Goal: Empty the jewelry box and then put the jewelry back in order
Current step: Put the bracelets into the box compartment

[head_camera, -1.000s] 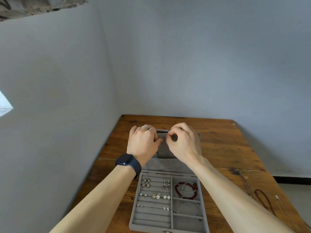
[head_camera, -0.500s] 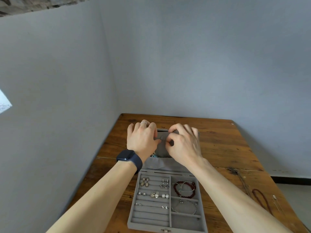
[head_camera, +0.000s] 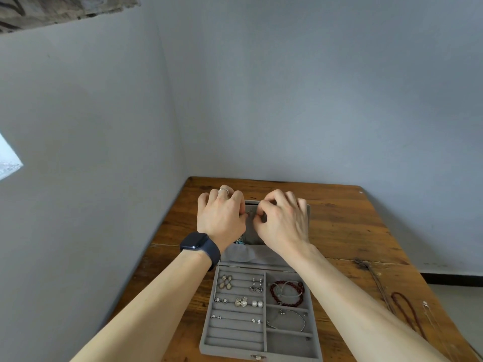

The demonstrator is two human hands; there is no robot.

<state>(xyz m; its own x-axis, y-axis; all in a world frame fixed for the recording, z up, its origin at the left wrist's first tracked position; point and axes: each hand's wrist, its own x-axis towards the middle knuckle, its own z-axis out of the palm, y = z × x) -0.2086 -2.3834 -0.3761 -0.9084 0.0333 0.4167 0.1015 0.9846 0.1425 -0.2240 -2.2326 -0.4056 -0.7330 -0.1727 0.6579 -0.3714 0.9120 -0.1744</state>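
The grey jewelry box lies open on the table, its lid leaning back. My left hand, with a ring and a dark watch, and my right hand meet at the lid's upper inside. Both pinch a thin necklace chain there, mostly hidden by my fingers. A turquoise pendant peeks out below my left hand. The tray holds several earrings in the left rows, a red bead bracelet and a silver bangle on the right.
On the wooden table to the right lie a dark red bead necklace, a thin silver chain and a dark cord. Grey walls close in behind and on the left.
Both hands stay at the lid's top. My left hand has crept slightly up over the lid's edge, and my right fingers have curled tighter around the small chain.
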